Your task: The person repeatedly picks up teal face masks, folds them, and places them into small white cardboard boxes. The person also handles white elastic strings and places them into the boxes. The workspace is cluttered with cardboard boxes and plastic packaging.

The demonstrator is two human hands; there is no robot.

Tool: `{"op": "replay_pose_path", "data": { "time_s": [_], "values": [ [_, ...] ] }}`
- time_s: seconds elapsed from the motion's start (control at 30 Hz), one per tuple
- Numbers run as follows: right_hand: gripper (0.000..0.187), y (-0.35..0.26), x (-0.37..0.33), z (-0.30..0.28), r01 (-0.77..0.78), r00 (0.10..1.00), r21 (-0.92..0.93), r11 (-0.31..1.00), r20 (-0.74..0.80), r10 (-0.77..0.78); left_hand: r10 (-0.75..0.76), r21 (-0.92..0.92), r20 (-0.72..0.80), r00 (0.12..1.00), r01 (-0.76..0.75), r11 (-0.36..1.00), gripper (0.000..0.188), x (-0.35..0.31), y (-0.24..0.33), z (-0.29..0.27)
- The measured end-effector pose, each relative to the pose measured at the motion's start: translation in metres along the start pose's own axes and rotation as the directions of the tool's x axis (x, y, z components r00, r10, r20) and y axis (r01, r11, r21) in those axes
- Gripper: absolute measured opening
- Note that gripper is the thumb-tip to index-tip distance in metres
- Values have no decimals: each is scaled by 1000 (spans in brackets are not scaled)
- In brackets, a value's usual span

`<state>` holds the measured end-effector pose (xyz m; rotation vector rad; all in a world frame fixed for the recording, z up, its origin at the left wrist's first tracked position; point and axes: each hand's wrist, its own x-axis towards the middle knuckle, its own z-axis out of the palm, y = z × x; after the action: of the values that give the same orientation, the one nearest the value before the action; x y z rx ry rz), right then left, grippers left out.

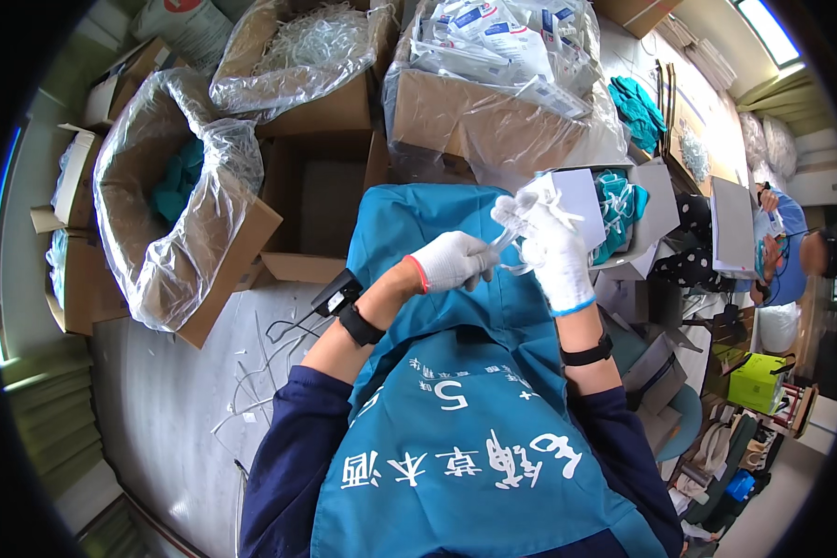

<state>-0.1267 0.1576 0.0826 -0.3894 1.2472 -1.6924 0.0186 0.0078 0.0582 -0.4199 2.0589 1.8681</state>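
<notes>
My left hand, in a white knit glove with a red cuff, is closed with fingertips pinched on the end of a thin pale translucent strip. Close by on the right, my right hand, gloved in white with a blue cuff, is closed around a small bunch of similar whitish strips whose ends stick out past its fingers. Both hands are raised over the teal apron on my lap. Exactly what the strips are, and how many, I cannot make out.
Cardboard boxes surround me: a plastic-lined one with teal pieces, an open brown one, one of tangled clear strips, one of white packets. Teal items with white strings fill a box at right. Another person sits far right.
</notes>
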Motion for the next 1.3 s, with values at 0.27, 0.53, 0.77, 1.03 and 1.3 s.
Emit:
{"op": "replay_pose_path", "data": {
  "time_s": [0.27,0.53,0.77,1.03,1.3],
  "values": [
    [30,-8,-37,42,235,952,-926,295,281,125,275,591,87,958,-272,760,21,-54,17,9],
    [32,-33,-95,56,-211,785,-528,823,411,465,498,371,337,799,-599,710,20,-108,46,5],
    [18,-51,-111,45,-69,783,-449,891,529,327,564,263,335,755,-649,714,21,-124,70,-19],
    [23,-81,-85,-21,-222,969,354,908,-22,246,127,-732,-303,945,-316,603,36,-118,35,-93],
    [38,-83,-29,-3,-334,939,624,707,282,194,161,-729,-132,978,-206,653,32,12,16,18]
  ]
}}
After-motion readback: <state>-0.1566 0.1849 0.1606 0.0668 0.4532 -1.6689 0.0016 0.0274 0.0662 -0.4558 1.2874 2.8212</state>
